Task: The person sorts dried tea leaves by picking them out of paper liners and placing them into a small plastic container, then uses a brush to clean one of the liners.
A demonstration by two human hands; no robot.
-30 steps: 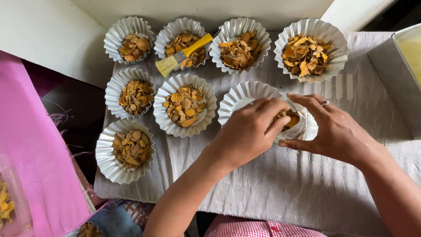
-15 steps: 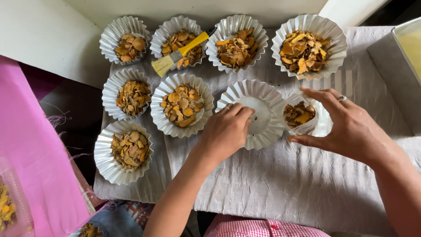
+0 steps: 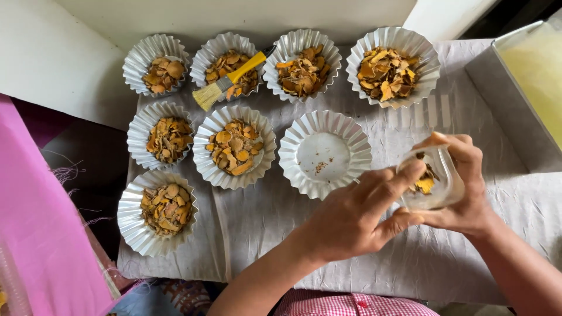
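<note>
- Tilting toward the left of the frame, the small clear cup (image 3: 432,181) sits at right centre, its mouth facing the left hand; orange-brown dried chips show inside.
- Just left of it lies an almost empty fluted foil tray (image 3: 325,153); seven filled trays and a yellow-handled brush (image 3: 229,81) fill the upper left.
- Right hand (image 3: 468,193) is clamped around the cup from behind.
- Left hand (image 3: 351,216) pinches the cup's rim, forefinger on top, thumb below.

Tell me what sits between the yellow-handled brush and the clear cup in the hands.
In the head view, the nearly empty fluted tray lies between the brush and the clear cup.
</note>
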